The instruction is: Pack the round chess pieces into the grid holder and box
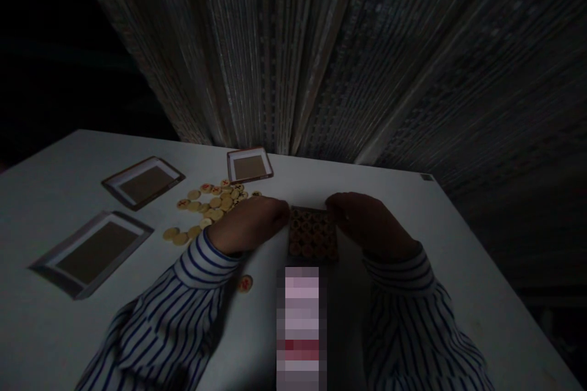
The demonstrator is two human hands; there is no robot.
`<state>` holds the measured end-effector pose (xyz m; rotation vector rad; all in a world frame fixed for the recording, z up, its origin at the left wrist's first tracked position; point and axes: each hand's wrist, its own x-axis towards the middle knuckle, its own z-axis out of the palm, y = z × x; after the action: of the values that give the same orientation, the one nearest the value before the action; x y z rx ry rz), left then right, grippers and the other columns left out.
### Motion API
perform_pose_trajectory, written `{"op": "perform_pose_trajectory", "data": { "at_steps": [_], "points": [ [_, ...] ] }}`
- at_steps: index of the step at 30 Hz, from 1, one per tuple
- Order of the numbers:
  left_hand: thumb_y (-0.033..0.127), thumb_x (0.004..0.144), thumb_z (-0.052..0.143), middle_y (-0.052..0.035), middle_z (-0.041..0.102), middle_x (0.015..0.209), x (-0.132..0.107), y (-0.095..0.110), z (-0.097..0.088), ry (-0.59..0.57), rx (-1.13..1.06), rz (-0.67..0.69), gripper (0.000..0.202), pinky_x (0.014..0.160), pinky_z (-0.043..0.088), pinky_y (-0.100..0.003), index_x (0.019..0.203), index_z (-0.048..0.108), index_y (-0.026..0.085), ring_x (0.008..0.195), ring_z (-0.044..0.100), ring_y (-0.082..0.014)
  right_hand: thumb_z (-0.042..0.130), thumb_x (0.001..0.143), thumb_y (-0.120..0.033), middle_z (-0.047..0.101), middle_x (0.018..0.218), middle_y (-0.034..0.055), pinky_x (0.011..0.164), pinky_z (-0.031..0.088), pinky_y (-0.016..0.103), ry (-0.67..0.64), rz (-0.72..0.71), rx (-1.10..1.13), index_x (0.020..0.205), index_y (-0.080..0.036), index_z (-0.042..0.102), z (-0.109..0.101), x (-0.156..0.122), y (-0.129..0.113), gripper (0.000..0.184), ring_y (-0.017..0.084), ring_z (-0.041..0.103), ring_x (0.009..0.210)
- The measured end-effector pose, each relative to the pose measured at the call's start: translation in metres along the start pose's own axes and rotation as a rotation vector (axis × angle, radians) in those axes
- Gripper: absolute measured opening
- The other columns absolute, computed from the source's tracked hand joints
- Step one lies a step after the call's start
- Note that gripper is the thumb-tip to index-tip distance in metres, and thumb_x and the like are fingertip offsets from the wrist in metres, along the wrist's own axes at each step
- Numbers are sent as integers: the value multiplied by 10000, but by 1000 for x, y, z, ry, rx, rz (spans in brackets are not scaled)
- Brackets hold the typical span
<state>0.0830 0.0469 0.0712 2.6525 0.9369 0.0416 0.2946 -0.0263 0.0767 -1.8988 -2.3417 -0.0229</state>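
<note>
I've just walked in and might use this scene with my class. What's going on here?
A person in striped sleeves has the left hand and right hand at the far corners of a small box of round pieces in rows. Loose discs, apparently Chinese chess pieces, lie spread to the left, with one red-marked piece nearer, by the left cuff. Three shallow trays also lie on the white table. It's too dark to tell whether either hand grips anything.
</note>
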Motion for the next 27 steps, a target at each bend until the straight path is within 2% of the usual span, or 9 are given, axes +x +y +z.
{"op": "perform_pose_trajectory", "data": {
  "at_steps": [4, 9, 13, 16, 18, 23, 26, 27],
  "points": [
    [254, 842, 390, -40, 679, 807, -5, 6, -7, 108, -32, 16, 253, 611, 416, -260, 831, 635, 193, 733, 621, -177, 410, 860, -194, 666, 891, 78, 725, 421, 285, 101, 21, 36, 941, -151, 621, -10, -10, -3, 230, 173, 595, 815],
    [279, 843, 416, -21, 678, 831, -18, 12, -15, 238, -142, 18, 228, 648, 433, -249, 844, 629, 197, 764, 614, -165, 405, 853, -194, 673, 864, 72, 702, 437, 279, 33, 29, 71, 927, -168, 637, -12, -31, -5, 244, 163, 600, 782],
    [357, 840, 414, -22, 678, 807, -37, 8, -19, 350, -252, -65, 272, 659, 457, -250, 850, 629, 192, 749, 615, -164, 422, 835, -188, 682, 877, 64, 680, 459, 276, 48, 87, 122, 945, -174, 638, -7, -52, -4, 243, 163, 614, 761],
    [422, 808, 439, -29, 684, 838, -56, -1, -17, 527, -345, -178, 307, 680, 480, -252, 844, 638, 191, 781, 618, -175, 416, 839, -219, 687, 870, 68, 641, 476, 281, 135, 161, 152, 958, -181, 637, 3, -65, -3, 254, 163, 620, 721],
    [439, 783, 471, -32, 684, 842, -71, -10, -11, 658, -382, -282, 312, 639, 488, -242, 860, 640, 188, 767, 621, -176, 409, 849, -249, 687, 871, 81, 635, 487, 288, 205, 181, 201, 959, -167, 633, 12, -70, -3, 262, 164, 624, 710],
    [460, 725, 545, -16, 670, 755, -108, -33, 11, 909, -474, -562, 304, 648, 500, -263, 833, 633, 190, 673, 622, -160, 397, 856, -263, 686, 886, 98, 621, 509, 286, 288, 163, 324, 959, -157, 621, 34, -72, -11, 268, 166, 636, 721],
    [472, 694, 566, -30, 661, 724, -128, -44, 26, 1068, -525, -709, 323, 676, 509, -294, 805, 625, 174, 684, 627, -179, 406, 846, -269, 691, 850, 107, 609, 521, 300, 316, 140, 358, 944, -144, 623, 43, -70, -18, 269, 178, 643, 709],
    [469, 698, 558, -33, 661, 716, -134, -47, 31, 1080, -542, -741, 323, 686, 511, -301, 803, 622, 170, 692, 630, -185, 400, 847, -268, 692, 839, 105, 611, 524, 304, 325, 133, 362, 932, -148, 627, 45, -70, -21, 270, 180, 644, 709]
  ]
}}
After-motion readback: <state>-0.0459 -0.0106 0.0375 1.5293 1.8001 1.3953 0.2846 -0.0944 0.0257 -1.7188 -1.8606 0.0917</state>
